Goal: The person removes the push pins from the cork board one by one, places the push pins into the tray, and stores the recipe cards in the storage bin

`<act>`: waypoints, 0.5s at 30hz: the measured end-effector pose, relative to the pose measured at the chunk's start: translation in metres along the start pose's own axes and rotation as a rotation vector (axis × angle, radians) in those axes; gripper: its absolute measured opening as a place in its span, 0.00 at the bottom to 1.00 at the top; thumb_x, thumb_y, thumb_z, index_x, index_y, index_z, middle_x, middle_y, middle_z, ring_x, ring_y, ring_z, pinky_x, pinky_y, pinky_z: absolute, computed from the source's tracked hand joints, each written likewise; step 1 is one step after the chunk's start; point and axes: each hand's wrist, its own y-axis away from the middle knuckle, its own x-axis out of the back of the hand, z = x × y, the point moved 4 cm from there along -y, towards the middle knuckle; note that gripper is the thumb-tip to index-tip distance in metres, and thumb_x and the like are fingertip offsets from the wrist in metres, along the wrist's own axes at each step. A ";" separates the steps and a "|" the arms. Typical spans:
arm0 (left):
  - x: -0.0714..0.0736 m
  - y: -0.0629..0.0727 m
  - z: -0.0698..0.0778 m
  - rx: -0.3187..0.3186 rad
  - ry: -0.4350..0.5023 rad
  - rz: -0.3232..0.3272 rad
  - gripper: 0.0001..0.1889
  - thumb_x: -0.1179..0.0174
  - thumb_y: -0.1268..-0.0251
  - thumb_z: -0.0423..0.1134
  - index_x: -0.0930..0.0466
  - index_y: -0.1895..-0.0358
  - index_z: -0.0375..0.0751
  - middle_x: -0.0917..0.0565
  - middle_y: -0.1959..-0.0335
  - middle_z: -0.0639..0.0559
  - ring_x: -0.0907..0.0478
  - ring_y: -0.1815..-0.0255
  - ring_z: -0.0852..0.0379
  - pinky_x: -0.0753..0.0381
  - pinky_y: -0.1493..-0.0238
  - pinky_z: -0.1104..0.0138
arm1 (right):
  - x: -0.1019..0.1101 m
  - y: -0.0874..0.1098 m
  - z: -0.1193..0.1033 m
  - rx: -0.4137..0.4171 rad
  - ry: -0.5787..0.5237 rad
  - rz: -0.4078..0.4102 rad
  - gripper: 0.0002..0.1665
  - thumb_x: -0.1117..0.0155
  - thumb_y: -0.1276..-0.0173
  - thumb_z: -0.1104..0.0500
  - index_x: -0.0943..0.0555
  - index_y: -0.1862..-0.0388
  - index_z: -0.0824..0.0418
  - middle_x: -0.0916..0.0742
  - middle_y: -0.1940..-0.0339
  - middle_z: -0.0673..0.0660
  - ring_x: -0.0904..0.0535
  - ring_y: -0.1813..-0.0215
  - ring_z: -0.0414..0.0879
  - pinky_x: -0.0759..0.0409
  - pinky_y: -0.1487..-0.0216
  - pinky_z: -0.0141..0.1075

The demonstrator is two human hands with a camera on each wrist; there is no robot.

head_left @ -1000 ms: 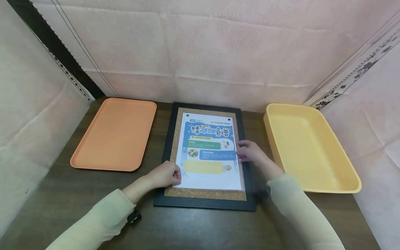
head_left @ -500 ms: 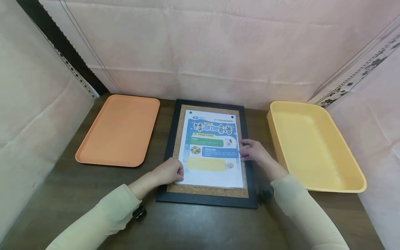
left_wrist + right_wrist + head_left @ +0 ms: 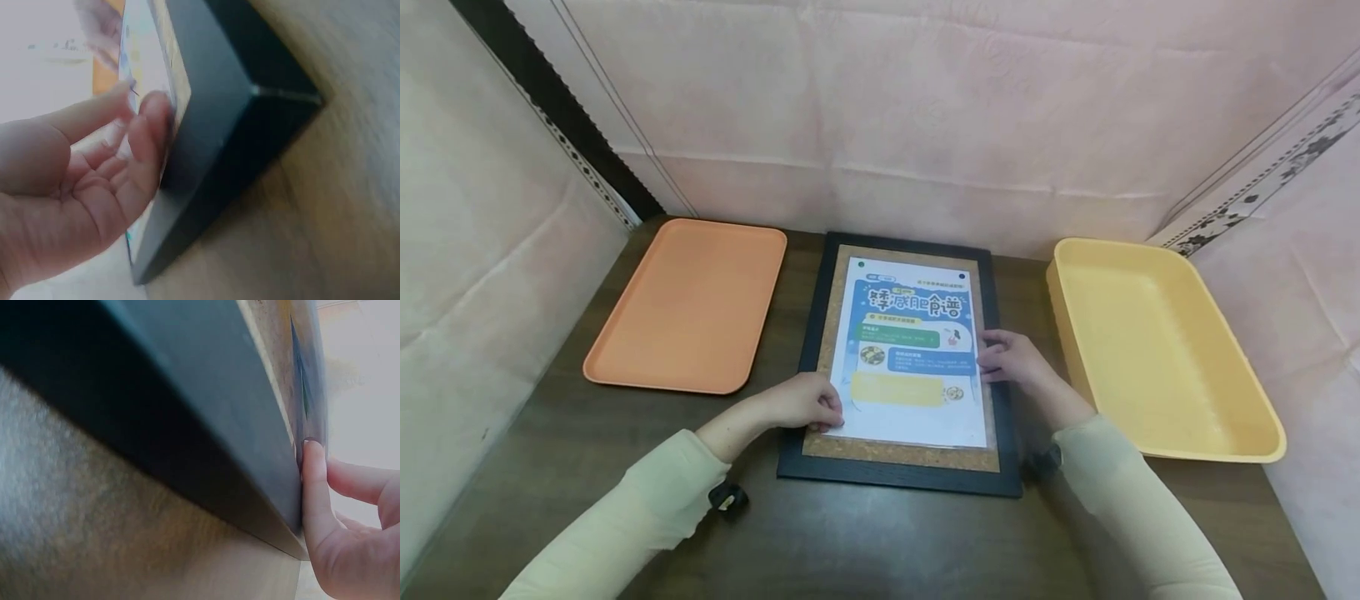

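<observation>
Two pins (image 3: 962, 276) hold the poster (image 3: 910, 357) to the board (image 3: 902, 472) by its top corners, bottom right unpinned; right hand (image 3: 1013, 362) spread alongside, left hand (image 3: 803, 402) curled at bottom left, its pinch unclear.

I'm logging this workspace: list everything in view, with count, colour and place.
Tray: one, orange, left
Bin: one, yellow, right
Frame: one, black, between tray and bin
Cork board: one, tan, inside frame
Sheet: one, white with coloured print, on cork board
Dots: two, green and dark, sheet's top corners
Blurred sliver: one, dark, by thumb of left hand
Table: one, dark brown, under tray and bin
Cloth walls: three, pale, left, back and right
Strip: one, black, left back corner
Patterned borders: two, black-and-white, back corners
Wrist devices: two, black, one per wrist
Sleeves: two, pale green, both forearms
Left hand: one, bare, at sheet's lower left corner
Right hand: one, bare, at sheet's right edge
</observation>
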 end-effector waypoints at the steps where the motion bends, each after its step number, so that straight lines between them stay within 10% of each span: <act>1: 0.002 0.000 -0.002 0.003 0.023 -0.006 0.08 0.41 0.38 0.34 0.18 0.74 0.36 0.23 0.83 0.51 0.29 0.80 0.59 0.29 0.75 0.71 | 0.000 0.000 0.000 0.001 0.001 -0.002 0.39 0.38 0.35 0.57 0.43 0.28 0.60 0.18 0.46 0.65 0.16 0.53 0.51 0.19 0.52 0.40; 15: 0.043 -0.001 -0.025 0.046 0.267 0.050 0.11 0.44 0.34 0.37 0.19 0.61 0.31 0.17 0.71 0.47 0.21 0.70 0.58 0.18 0.62 0.67 | 0.001 0.000 -0.001 0.012 0.006 -0.009 0.40 0.38 0.35 0.58 0.43 0.28 0.61 0.18 0.47 0.66 0.15 0.54 0.51 0.19 0.52 0.40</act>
